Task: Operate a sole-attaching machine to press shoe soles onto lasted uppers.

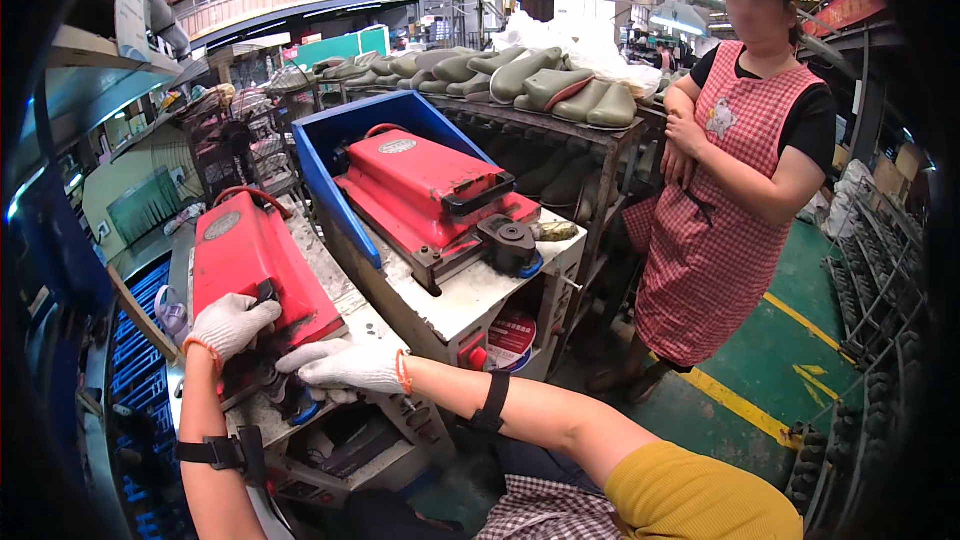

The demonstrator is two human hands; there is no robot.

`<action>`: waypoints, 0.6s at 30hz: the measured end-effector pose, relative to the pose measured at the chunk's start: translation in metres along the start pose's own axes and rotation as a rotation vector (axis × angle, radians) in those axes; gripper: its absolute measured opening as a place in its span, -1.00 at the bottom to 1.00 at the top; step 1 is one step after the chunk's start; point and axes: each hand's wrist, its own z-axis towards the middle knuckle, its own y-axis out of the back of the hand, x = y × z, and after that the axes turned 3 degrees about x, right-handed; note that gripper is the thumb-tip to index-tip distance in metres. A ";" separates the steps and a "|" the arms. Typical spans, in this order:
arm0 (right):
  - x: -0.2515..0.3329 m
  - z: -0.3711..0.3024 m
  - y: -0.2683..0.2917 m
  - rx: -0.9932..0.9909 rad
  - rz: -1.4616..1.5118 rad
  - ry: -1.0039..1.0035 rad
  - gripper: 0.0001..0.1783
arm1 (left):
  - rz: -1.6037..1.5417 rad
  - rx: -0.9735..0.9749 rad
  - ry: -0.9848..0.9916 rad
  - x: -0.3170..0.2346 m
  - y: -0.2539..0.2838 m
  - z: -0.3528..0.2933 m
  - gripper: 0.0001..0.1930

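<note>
Both my hands wear white knit gloves with orange cuffs. My left hand point(232, 328) is closed on the black handle point(267, 292) at the front of the left red machine cover point(245, 255). My right hand point(350, 366) lies just right of it, low over the machine's front edge, its fingers stretched toward a dark clamp-like part with blue at its base point(296, 406). The glove partly hides that part, and I cannot tell whether the fingers touch it. To the right sits a second red cover point(420, 175) with its own black handle, framed by a blue panel point(325, 180).
A person in a red checked apron point(720, 200) stands at the right with arms folded. Olive-green boots point(560, 85) lie on a rack behind the machines. A round labelled tin point(512, 335) sits below the right machine. Shelving point(870, 270) lines the far right.
</note>
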 end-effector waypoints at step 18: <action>-0.045 0.012 -0.139 -0.392 -0.386 0.237 -0.15 | 0.027 0.048 -0.117 0.019 0.005 0.003 -0.47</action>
